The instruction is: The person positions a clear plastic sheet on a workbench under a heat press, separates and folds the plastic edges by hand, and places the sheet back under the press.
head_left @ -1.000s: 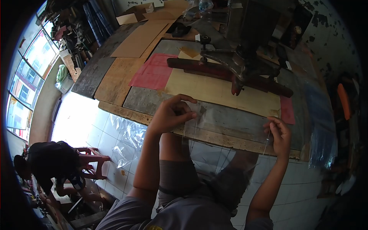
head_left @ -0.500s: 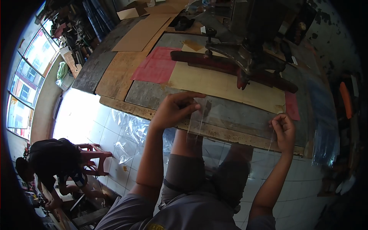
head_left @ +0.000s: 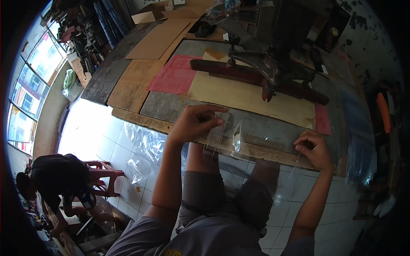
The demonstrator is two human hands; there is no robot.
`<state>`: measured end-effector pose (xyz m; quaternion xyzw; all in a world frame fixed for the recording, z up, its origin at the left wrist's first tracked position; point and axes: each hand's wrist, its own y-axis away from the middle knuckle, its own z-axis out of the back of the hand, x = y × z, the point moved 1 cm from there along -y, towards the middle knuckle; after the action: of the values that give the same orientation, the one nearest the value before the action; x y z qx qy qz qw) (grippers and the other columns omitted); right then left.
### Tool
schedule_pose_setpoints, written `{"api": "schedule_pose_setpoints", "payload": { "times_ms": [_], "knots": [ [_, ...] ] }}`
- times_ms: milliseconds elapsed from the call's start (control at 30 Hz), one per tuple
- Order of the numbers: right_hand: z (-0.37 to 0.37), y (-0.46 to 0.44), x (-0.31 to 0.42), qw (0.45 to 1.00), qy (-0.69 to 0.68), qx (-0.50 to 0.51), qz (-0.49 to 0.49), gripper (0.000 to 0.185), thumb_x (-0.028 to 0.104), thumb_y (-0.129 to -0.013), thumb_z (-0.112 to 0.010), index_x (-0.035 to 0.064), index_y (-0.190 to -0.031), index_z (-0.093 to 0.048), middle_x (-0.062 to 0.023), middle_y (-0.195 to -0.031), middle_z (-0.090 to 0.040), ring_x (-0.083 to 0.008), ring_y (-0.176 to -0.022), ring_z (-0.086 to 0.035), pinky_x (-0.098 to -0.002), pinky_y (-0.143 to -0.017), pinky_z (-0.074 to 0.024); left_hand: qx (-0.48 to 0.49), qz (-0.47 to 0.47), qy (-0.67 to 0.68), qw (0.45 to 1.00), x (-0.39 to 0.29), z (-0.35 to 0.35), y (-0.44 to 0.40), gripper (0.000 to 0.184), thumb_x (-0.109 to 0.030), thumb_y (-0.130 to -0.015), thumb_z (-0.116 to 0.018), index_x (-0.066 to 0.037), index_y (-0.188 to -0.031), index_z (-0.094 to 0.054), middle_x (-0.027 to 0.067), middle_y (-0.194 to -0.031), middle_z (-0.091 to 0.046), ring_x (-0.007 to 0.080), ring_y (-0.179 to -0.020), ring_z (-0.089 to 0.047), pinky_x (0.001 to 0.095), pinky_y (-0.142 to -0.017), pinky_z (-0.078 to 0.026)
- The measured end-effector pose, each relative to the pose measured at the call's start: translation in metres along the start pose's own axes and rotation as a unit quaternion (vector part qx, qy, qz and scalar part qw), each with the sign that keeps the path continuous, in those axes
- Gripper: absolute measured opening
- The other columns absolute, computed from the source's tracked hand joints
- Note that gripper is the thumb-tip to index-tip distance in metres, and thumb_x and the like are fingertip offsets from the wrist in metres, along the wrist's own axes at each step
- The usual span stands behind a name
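Observation:
A thin clear plastic sheet [head_left: 237, 137] stretches between my two hands, its glare showing over the front edge of the workbench. My left hand [head_left: 197, 122] grips the sheet's left end between thumb and curled fingers, the index finger reaching out above it. At the opposite end, my right hand [head_left: 314, 148] pinches the sheet with closed fingers. Beyond the hands, a pale yellow sheet [head_left: 252, 96] lies over a red sheet [head_left: 173, 76] on the grey plate [head_left: 164, 104]. A long dark-red press bar [head_left: 239, 73] sits above the yellow sheet.
Brown cardboard [head_left: 158, 40] lies at the back left of the bench. Blue-tinted plastic sheets [head_left: 361, 145] hang at the right edge. Crumpled clear plastic [head_left: 143, 143] is on the tiled floor. A person in black [head_left: 60, 179] bends beside a red stool [head_left: 104, 173] at lower left.
My right hand has moved slightly left and turned, and the plastic sheet has slackened, with a new bright fold near my left hand. The left hand has barely moved.

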<state>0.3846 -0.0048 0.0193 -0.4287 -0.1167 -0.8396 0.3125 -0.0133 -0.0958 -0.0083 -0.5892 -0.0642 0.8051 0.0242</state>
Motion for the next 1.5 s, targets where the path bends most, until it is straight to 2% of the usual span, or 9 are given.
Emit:
{"api": "schedule_pose_setpoints", "payload": {
  "times_ms": [233, 333, 567, 867, 967, 1000, 1100, 1300, 1500],
  "knots": [
    [0.017, -0.009, -0.015, 0.999, -0.030, 0.035, 0.026, 0.018, 0.010, -0.090, -0.071, 0.0011, -0.079, -0.060, -0.0020, -0.081, -0.061, -0.0109, -0.079, -0.057, -0.0275, -0.075, -0.0447, 0.012, -0.010, 0.007, 1.000, 0.000, 0.000, -0.001, 0.032, -0.013, -0.089, -0.080, -0.004, -0.119, -0.074, -0.0058, -0.068, -0.061, -0.0001, -0.065, -0.050, 0.0208, -0.063, -0.043],
    [0.019, -0.011, -0.025, 0.995, -0.097, 0.000, 0.016, 0.022, 0.013, -0.093, -0.068, 0.0013, -0.077, -0.058, -0.0030, -0.078, -0.061, -0.0112, -0.076, -0.058, -0.0279, -0.074, -0.0451, 0.021, 0.009, 0.019, 1.000, -0.009, -0.002, -0.001, 0.032, -0.013, -0.088, -0.081, -0.004, -0.118, -0.074, -0.0055, -0.067, -0.061, 0.0001, -0.065, -0.052, 0.0212, -0.063, -0.043],
    [0.002, -0.006, -0.029, 0.991, -0.107, -0.079, -0.029, 0.023, 0.013, -0.094, -0.068, 0.0003, -0.076, -0.059, -0.0043, -0.078, -0.062, -0.0128, -0.077, -0.061, -0.0297, -0.075, -0.0461, 0.034, -0.002, 0.010, 0.999, -0.004, -0.001, -0.001, 0.033, -0.011, -0.088, -0.081, -0.004, -0.119, -0.074, -0.0030, -0.068, -0.066, 0.0016, -0.061, -0.057, 0.0214, -0.061, -0.046],
    [-0.021, 0.019, -0.036, 0.982, 0.034, -0.186, 0.005, 0.018, 0.012, -0.093, -0.067, 0.0010, -0.081, -0.059, -0.0090, -0.102, -0.064, -0.0152, -0.084, -0.064, -0.0338, -0.089, -0.0464, 0.036, -0.005, -0.023, 0.999, -0.007, 0.000, 0.001, 0.033, -0.013, -0.083, -0.085, -0.004, -0.113, -0.075, -0.0069, -0.064, -0.058, 0.0003, -0.060, -0.048, 0.0206, -0.059, -0.039],
    [-0.019, 0.020, -0.030, 0.979, -0.109, -0.168, -0.026, 0.015, 0.012, -0.095, -0.064, 0.0020, -0.085, -0.059, -0.0083, -0.109, -0.063, -0.0136, -0.080, -0.063, -0.0336, -0.088, -0.0464, 0.045, -0.007, -0.029, 0.999, -0.007, 0.001, 0.001, 0.033, -0.014, -0.084, -0.084, -0.005, -0.114, -0.074, -0.0051, -0.064, -0.061, 0.0008, -0.061, -0.052, 0.0211, -0.060, -0.042],
    [-0.019, 0.018, -0.034, 0.980, -0.107, -0.164, -0.019, 0.015, 0.013, -0.097, -0.062, 0.0021, -0.088, -0.058, -0.0084, -0.111, -0.062, -0.0113, -0.076, -0.062, -0.0313, -0.082, -0.0478, 0.045, -0.001, -0.025, 0.999, -0.007, 0.001, 0.000, 0.033, -0.014, -0.084, -0.084, -0.005, -0.114, -0.074, -0.0050, -0.065, -0.061, 0.0009, -0.061, -0.052, 0.0212, -0.060, -0.042],
    [-0.018, 0.020, -0.031, 0.972, -0.162, -0.163, -0.054, 0.021, 0.019, -0.098, -0.065, 0.0017, -0.089, -0.058, -0.0083, -0.112, -0.061, -0.0103, -0.071, -0.061, -0.0325, -0.092, -0.0476, 0.040, 0.007, -0.012, 0.999, -0.007, -0.001, 0.000, 0.034, -0.015, -0.084, -0.084, -0.005, -0.115, -0.074, -0.0048, -0.066, -0.061, 0.0012, -0.061, -0.052, 0.0214, -0.060, -0.042],
    [-0.007, 0.022, -0.042, 0.988, -0.043, -0.129, 0.068, 0.040, 0.040, -0.094, -0.073, 0.0058, -0.079, -0.058, -0.0023, -0.087, -0.062, -0.0171, -0.088, -0.060, -0.0447, -0.120, -0.0232, 0.035, 0.001, -0.012, 0.999, -0.007, -0.002, -0.001, 0.034, -0.012, -0.085, -0.084, -0.005, -0.116, -0.074, -0.0068, -0.066, -0.056, 0.0003, -0.062, -0.048, 0.0205, -0.059, -0.039],
    [-0.009, 0.018, -0.026, 0.987, -0.026, -0.121, 0.099, 0.031, 0.025, -0.093, -0.070, 0.0077, -0.073, -0.054, -0.0007, -0.070, -0.053, -0.0189, -0.090, -0.058, -0.0476, -0.120, -0.0215, 0.031, 0.015, -0.002, 0.999, -0.005, -0.002, 0.000, 0.034, -0.012, -0.085, -0.084, -0.004, -0.116, -0.074, -0.0074, -0.066, -0.054, 0.0003, -0.062, -0.047, 0.0201, -0.059, -0.039]
  ]
}}
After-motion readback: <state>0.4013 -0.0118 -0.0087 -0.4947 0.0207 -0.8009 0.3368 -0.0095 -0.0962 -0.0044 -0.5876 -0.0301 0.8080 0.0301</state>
